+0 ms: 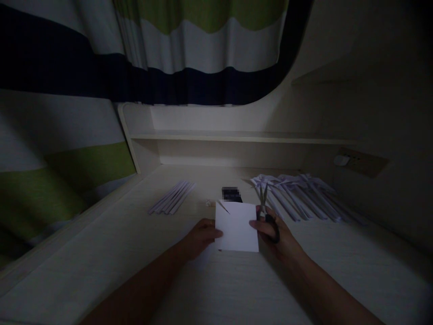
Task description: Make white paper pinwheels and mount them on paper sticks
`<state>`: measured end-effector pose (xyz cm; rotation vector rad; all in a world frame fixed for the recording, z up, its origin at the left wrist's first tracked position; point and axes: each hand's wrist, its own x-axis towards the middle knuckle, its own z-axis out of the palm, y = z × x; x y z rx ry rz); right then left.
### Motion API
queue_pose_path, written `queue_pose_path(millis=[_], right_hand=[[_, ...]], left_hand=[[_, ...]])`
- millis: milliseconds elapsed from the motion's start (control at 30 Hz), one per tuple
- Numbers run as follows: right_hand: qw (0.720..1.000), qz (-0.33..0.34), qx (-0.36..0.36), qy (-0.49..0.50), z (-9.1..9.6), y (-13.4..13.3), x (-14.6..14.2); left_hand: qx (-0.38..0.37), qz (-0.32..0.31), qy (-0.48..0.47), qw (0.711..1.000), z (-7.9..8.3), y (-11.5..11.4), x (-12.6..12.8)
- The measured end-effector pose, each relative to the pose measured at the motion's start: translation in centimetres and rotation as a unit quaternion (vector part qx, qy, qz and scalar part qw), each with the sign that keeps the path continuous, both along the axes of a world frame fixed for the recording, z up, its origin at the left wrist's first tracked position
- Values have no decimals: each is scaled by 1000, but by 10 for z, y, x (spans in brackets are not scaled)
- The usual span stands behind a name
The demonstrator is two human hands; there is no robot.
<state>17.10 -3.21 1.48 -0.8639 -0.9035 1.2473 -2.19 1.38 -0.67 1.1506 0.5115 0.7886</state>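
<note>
Head view, dim light: left hand point(202, 234) pinches the left edge of a white sheet of paper point(237, 228), held low over the desk point(135, 253) at centre, probably to steady it; a short slit shows near its top left corner. Right hand point(270, 230) touches the sheet's right edge, fingers closed through the scissors point(265, 207), blades pointing away, apparently kept clear of the sheet. Folded strips point(172, 197) lie to the left, a paper pile point(297, 194) to the right, seemingly sorted apart

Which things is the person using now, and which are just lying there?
In use: white paper sheet in the left hand, scissors in the right hand.
Lying about: paper strips, folded paper pile, dark object behind the sheet, wall socket.
</note>
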Motion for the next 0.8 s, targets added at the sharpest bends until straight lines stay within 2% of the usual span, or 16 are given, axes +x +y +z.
queue_pose_path(millis=[67,133,267,400,600,733,800], right_hand=[[999,-34,14,16,-1,1,-1],[997,-69,21,40,-1,2,-2],[991,-111,39,63,-3,2,-5],[993,-98,40,51,-10,2,-9],[998,-57,9,-29,-11,0,-16],[992,21,-13,-122,-10,-1,-22],[985,73,-36,-152,-12,-1,-26]], left_hand=[[10,29,-30,999,0,2,4],[19,19,-33,999,-3,4,10],[38,-45,48,997,-11,-1,22],[62,-31,121,990,-13,-13,30],[50,76,147,985,-7,-11,28],[46,227,115,966,1,0,19],[31,278,76,957,4,4,15]])
